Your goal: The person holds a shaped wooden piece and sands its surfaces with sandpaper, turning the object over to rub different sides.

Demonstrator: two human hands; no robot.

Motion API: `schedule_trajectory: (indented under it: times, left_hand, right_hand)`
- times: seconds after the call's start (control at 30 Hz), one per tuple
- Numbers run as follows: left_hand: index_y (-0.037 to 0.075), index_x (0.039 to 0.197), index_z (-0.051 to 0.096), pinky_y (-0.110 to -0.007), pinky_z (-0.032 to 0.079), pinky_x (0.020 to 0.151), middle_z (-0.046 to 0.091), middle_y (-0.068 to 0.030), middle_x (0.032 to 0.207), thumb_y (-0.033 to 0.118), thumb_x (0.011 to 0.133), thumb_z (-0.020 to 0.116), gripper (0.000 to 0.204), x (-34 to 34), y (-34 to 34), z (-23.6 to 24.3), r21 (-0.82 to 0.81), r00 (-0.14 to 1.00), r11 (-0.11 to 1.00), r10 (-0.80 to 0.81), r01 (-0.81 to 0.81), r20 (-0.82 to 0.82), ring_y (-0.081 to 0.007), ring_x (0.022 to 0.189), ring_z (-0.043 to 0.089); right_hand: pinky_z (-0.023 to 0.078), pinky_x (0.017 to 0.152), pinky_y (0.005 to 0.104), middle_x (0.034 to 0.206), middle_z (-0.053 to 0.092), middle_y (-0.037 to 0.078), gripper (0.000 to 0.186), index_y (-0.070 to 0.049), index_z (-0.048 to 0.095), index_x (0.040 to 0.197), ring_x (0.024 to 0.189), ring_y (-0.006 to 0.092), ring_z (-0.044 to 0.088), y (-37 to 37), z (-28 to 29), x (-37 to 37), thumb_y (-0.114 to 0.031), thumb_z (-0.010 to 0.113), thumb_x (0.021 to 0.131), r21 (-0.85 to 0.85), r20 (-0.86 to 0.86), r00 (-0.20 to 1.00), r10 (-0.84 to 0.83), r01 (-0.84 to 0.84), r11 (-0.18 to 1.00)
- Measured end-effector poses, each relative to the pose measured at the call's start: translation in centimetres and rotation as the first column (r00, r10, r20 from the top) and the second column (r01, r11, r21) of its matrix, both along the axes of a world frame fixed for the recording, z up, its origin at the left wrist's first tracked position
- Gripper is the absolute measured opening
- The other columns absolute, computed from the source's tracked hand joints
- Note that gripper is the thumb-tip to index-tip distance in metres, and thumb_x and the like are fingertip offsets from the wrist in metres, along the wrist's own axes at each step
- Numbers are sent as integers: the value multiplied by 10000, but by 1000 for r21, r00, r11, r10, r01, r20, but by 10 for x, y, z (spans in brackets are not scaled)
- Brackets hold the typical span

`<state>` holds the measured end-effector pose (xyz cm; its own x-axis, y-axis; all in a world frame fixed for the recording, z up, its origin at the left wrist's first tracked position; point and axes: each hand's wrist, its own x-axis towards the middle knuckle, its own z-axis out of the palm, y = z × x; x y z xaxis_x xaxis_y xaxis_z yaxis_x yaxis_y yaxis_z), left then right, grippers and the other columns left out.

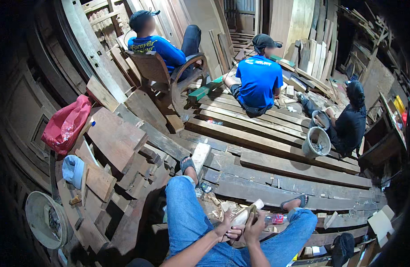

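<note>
Both of my hands are low in the middle, between my jean-clad knees. My left hand (226, 228) is closed around the lower part of a pale, carved-looking wooden piece (238, 219). Just right of it, my right hand (254, 228) grips the same piece along with a folded olive-green sheet or cloth (250, 210), too small to make out clearly. Pale wood scraps and shavings (218, 207) lie beneath, and a plastic bottle with a red label (276, 219) is beside my right knee.
Three people (158, 55) (258, 84) (349, 122) sit ahead among planks (276, 164), one on a wooden chair (142, 69). Buckets (316, 147) stand right and far left. Stacked boards (116, 138) at my left carry a pink bag (62, 127) and light-blue cloth (72, 169).
</note>
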<state>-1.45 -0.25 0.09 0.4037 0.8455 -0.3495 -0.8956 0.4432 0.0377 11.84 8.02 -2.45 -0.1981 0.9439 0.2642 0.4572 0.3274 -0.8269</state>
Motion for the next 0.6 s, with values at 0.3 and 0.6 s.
schedule_trajectory:
  times: [0.3,0.6]
  left_hand:
    - [222,1424,421,-148,248,381,330,65,674,850,816,433,874,2,-5,-8,15,993,999,34,-33,-110,-11,453,279]
    - [239,1385,432,-165,235,366,313,68,657,810,889,395,757,11,-6,-3,-27,996,1000,-12,10,-90,-23,434,240]
  right_hand:
    - [485,704,396,848,634,153,207,10,600,1066,749,271,606,-7,10,-3,-183,607,993,-66,0,1000,-26,26,997]
    - [496,786,402,931,641,173,199,24,577,1135,842,279,629,4,20,-6,-128,569,1007,20,-12,998,-67,67,998]
